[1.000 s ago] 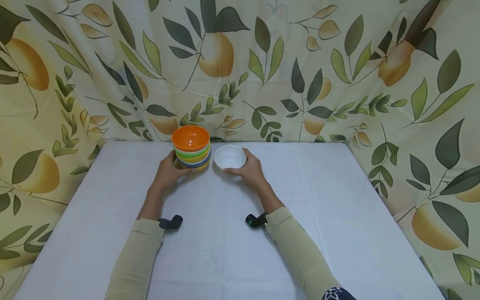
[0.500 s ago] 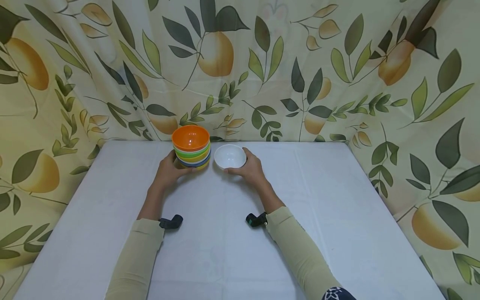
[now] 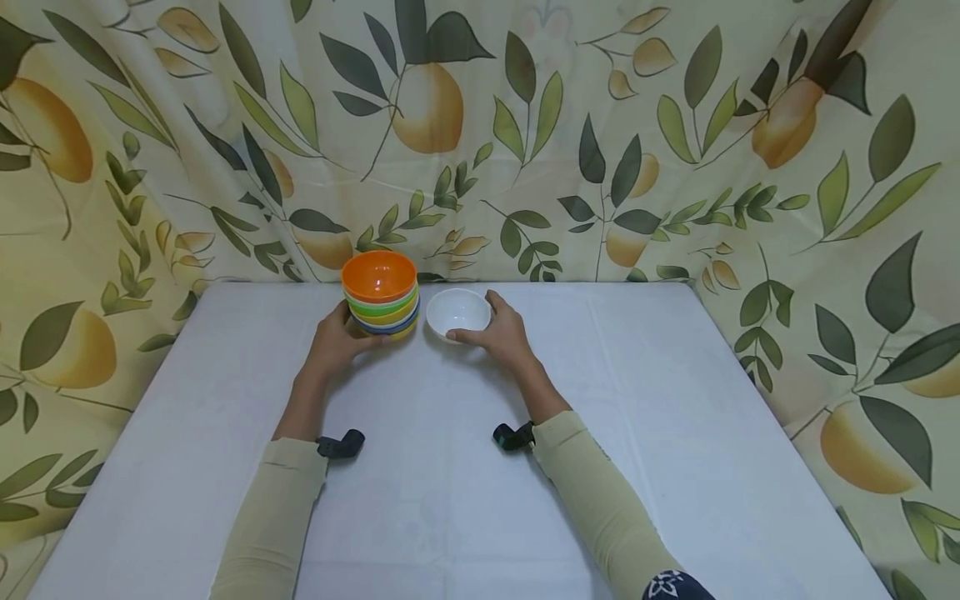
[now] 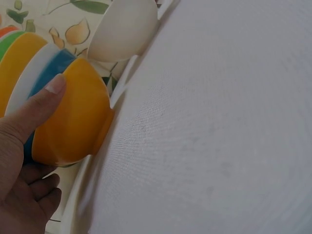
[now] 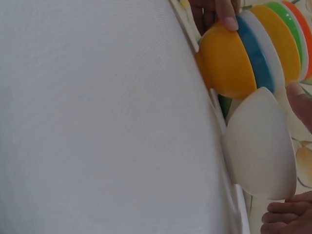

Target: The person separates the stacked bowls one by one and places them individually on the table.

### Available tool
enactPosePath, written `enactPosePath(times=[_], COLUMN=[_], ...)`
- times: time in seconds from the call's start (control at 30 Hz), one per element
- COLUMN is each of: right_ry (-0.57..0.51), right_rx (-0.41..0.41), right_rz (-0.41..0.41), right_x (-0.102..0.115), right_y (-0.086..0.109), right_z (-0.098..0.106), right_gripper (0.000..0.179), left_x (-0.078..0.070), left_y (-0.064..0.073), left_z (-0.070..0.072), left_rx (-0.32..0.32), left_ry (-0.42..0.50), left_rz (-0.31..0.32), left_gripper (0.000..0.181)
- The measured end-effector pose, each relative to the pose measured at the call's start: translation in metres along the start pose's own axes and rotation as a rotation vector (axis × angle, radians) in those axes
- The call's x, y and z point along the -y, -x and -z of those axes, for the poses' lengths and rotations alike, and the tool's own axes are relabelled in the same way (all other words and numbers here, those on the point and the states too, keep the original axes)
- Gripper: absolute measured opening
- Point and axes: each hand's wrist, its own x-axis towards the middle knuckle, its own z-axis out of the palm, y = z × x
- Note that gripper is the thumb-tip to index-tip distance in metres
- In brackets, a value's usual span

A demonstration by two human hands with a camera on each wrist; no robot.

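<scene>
A stack of nested bowls (image 3: 380,281) stands upright near the table's back edge, orange on top and yellow, blue, white and green among the lower ones. My left hand (image 3: 332,342) grips it low down, the thumb (image 4: 46,100) across the blue and bottom yellow bowls and the fingers round the far side. Just right of the stack, a white bowl (image 3: 459,312) sits on its base. My right hand (image 3: 504,335) is spread around its right side. In the right wrist view, the thumb (image 5: 300,105) stands off the white bowl's wall, with the other fingers near its rim.
A white cloth covers the table (image 3: 442,483). Right behind its back edge hangs a curtain (image 3: 555,167) printed with fruit and leaves, which also runs down both sides. Each wrist wears a small black camera (image 3: 341,444).
My right hand has loosened around the white bowl, its thumb and fingertips shifting slightly upward. The left hand and the stack keep their place; the whole head view has shifted a little.
</scene>
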Motion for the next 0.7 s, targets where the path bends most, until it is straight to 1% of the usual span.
enactPosePath(times=[0.2,0.37,0.53,0.7], right_ry=[0.001,0.023,0.023,0.033], right_rx=[-0.001,-0.015,-0.008,0.024], right_rz=[-0.007,0.021,0.055,0.079], right_x=[0.009,0.019,0.034,0.053], right_y=[0.001,-0.001,-0.008,-0.014], right_z=[0.001,0.001,0.000,-0.003], right_gripper=[0.119,0.118,0.116,0.116], left_x=[0.003,0.003,0.003,0.004], left_y=[0.000,-0.001,-0.003,-0.005], left_z=[0.001,0.002,0.003,0.004], left_rx=[0.011,0.023,0.022,0.019], left_ry=[-0.015,-0.032,-0.036,-0.046], left_rz=[0.000,0.004,-0.002,-0.010], left_gripper=[0.105,0.107,0.108,0.108])
